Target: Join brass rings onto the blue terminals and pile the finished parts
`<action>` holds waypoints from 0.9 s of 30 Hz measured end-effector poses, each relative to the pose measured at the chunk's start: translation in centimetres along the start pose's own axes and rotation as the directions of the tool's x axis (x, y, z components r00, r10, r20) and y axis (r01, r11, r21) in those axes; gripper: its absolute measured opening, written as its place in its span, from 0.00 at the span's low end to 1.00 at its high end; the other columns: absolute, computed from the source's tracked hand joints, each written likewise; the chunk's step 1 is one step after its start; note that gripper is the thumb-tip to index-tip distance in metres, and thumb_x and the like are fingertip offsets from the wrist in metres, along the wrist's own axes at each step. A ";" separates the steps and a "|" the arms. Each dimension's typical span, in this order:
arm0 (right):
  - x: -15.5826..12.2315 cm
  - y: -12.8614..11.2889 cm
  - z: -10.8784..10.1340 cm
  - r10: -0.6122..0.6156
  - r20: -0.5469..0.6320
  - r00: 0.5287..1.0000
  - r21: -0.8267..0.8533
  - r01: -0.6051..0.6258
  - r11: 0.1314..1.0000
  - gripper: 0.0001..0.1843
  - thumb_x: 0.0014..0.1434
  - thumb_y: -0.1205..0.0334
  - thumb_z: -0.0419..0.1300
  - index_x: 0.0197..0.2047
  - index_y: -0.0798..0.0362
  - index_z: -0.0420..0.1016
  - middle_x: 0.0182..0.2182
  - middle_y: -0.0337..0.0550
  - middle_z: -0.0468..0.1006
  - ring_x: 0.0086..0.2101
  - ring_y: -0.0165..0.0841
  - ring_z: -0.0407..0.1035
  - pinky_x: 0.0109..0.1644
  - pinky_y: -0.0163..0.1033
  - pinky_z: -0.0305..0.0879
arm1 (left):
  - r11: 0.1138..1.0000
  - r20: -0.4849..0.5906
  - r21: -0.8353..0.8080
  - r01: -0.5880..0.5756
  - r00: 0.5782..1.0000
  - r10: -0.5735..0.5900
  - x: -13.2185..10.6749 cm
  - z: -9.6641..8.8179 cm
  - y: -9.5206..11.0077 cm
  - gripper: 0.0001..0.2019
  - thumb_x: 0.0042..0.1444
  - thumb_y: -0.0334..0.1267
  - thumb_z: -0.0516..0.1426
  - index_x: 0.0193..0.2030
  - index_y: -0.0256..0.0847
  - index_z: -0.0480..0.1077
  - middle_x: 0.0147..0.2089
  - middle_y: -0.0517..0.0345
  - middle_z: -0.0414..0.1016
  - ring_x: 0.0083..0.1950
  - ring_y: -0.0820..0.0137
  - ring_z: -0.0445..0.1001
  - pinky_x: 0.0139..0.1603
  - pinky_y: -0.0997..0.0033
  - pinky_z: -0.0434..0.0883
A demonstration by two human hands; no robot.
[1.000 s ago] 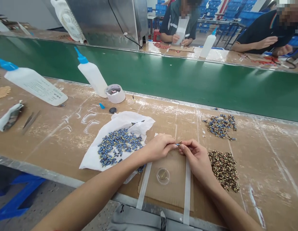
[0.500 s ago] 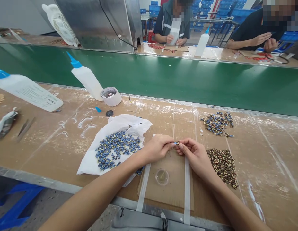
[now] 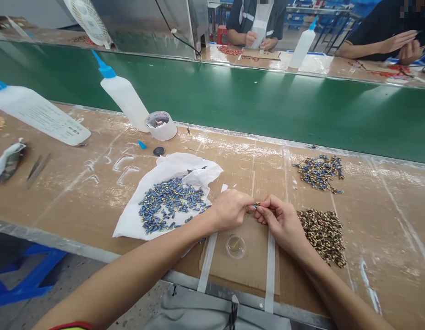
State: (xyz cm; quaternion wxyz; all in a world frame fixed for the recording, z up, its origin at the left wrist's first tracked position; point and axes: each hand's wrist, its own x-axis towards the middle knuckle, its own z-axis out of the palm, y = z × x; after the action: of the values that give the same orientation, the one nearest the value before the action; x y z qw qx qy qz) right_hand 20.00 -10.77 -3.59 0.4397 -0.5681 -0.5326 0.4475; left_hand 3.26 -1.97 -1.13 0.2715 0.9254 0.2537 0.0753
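Observation:
My left hand (image 3: 232,210) and my right hand (image 3: 281,223) meet fingertip to fingertip over a cardboard pad. Both pinch a tiny blue part (image 3: 255,206), mostly covered by the fingers, so its exact shape is hidden. Below them on the pad stands a small clear round dish (image 3: 236,246) with a little yellowish content. To the left, many small blue-and-yellow parts (image 3: 171,201) lie on a crumpled white sheet (image 3: 128,224). Right of my right hand is a dense heap of small brown-and-cream ring-like parts (image 3: 324,236). Behind it sits a looser pile of mixed blue and cream pieces (image 3: 320,172).
White tape strips (image 3: 270,270) edge the pad. Blue-tipped squeeze bottles (image 3: 125,101), a tape roll (image 3: 161,126), a black cap (image 3: 159,151) and tweezers (image 3: 39,169) are to the left. A green strip (image 3: 233,96) divides the tables; two people work beyond it.
The whole view has shifted, tilting slightly downward at the far side. My hands stay together at the small part; the left fingers look more curled, and less of the part shows.

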 end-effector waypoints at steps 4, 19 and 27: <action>-0.1 0.0 0.0 -0.017 -0.012 1.000 -0.038 0.017 0.999 0.14 0.64 0.53 0.57 0.31 0.52 0.69 0.26 0.41 0.75 0.27 0.31 0.70 0.31 0.36 0.68 | 1.000 -0.007 -0.023 -0.005 1.000 0.005 0.0 -0.1 -0.1 0.09 0.56 0.28 0.52 0.30 0.37 0.73 0.31 0.54 0.77 0.34 0.66 0.73 0.32 0.71 0.58; 0.2 -0.9 -0.6 -0.181 -0.028 0.983 0.049 0.182 0.982 0.13 0.66 0.57 0.55 0.53 0.47 0.70 0.48 0.48 0.74 0.43 0.35 0.73 0.42 0.40 0.74 | 0.887 0.119 -0.460 0.029 0.992 0.030 -0.1 -2.4 -1.2 0.16 0.66 0.40 0.48 0.32 0.35 0.70 0.26 0.61 0.67 0.28 0.75 0.64 0.32 0.76 0.60; 0.3 -1.1 -0.8 -0.245 0.011 0.969 -0.122 0.245 0.962 0.07 0.64 0.60 0.58 0.44 0.48 0.76 0.37 0.44 0.78 0.37 0.36 0.73 0.42 0.41 0.69 | 0.812 0.202 -0.581 0.050 0.976 0.084 -0.5 -3.0 -1.0 0.17 0.68 0.42 0.47 0.33 0.35 0.68 0.26 0.61 0.66 0.28 0.75 0.64 0.31 0.76 0.61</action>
State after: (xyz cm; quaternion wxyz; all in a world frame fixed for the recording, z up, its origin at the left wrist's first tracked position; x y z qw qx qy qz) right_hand 20.55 -10.40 -2.31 0.4570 -0.5246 -0.6244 0.3550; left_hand 1.60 -0.09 0.81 0.5673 0.8023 0.1786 0.0498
